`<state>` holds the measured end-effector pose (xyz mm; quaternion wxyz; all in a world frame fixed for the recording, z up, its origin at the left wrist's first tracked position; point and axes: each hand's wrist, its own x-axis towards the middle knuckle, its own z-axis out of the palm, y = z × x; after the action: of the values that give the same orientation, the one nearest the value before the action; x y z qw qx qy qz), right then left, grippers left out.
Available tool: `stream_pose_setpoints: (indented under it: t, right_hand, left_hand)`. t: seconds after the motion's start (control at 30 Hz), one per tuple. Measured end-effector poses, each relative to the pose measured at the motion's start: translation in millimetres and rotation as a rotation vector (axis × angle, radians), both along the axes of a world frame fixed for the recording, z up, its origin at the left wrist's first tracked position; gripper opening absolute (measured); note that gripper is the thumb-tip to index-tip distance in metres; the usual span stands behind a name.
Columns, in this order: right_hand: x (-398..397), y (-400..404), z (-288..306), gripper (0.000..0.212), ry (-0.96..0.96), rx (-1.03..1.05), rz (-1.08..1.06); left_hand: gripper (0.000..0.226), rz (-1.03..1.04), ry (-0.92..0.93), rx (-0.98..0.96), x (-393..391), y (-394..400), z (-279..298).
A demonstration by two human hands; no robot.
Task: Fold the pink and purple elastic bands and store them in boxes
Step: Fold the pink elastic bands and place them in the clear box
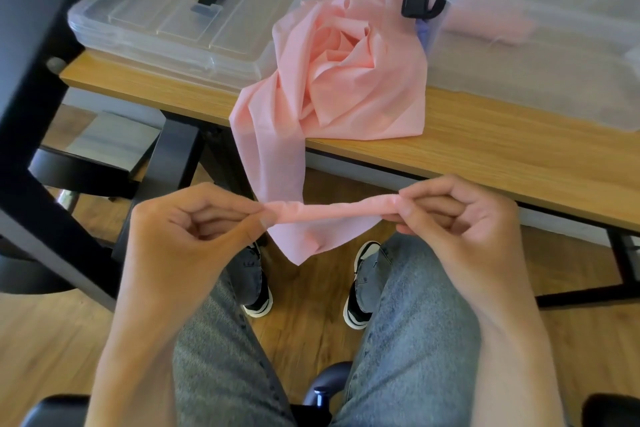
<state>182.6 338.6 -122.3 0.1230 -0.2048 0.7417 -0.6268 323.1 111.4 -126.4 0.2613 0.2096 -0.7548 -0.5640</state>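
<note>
Bare table edge (502, 146) lay open ahead; the pink cloth (349, 80), lid (180, 17) and box (540, 35) crowded the back.

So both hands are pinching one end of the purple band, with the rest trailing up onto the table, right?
Not quite: the band is pink, not purple, as the head view shows. The left hand and right hand do pinch its end, and the rest trails up onto the table.

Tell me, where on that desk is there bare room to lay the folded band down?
The widest free patch is the wooden desk strip along its near edge, between the pink band pile and the clear box on the right. A thin strip runs in front of the flat lid at left. The middle is crowded: the pile fills the gap between lid and box.
</note>
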Motion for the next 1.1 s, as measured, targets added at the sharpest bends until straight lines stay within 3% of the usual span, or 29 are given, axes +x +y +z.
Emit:
stream_pose_setpoints:
  t: [0.13, 0.27, 0.47, 0.7, 0.77, 0.87, 1.0, 1.1]
  right_hand:
    - [-2, 3, -2, 0.036, 0.037, 0.134, -0.018]
    - [-4, 3, -6, 0.025, 0.165, 0.230, -0.010]
    - [-3, 0, -12, 0.017, 0.251, 0.200, -0.065]
    - [2, -3, -3, 0.005, 0.025, -0.076, -0.016]
    - [2, -3, 1, 0.011, -0.001, -0.127, -0.008]
    - [1, -2, -1, 0.007, 0.029, -0.067, -0.001]
    - [0, 0, -6, 0.031, 0.049, 0.057, -0.029]
    - [-1, -3, -12, 0.030, 0.147, 0.184, -0.044]
  left_hand:
    - [0.039, -0.025, -0.036, -0.024, 1, -1, 2]
    - [0.030, -0.053, -0.100, -0.122, 2, -5, 1]
    - [0.017, -0.069, -0.115, -0.233, 3, -3, 1]
    - [0.018, -0.022, 0.012, -0.051, -1, 6, 1]
    - [0.017, 0.019, 0.042, 0.008, 0, 5, 1]
    - [0.018, 0.031, 0.035, -0.013, 1, 5, 2]
    - [0.034, 0.012, -0.020, -0.063, 0, 4, 0]
    - [0.046, -0.003, -0.092, -0.050, -2, 3, -6]
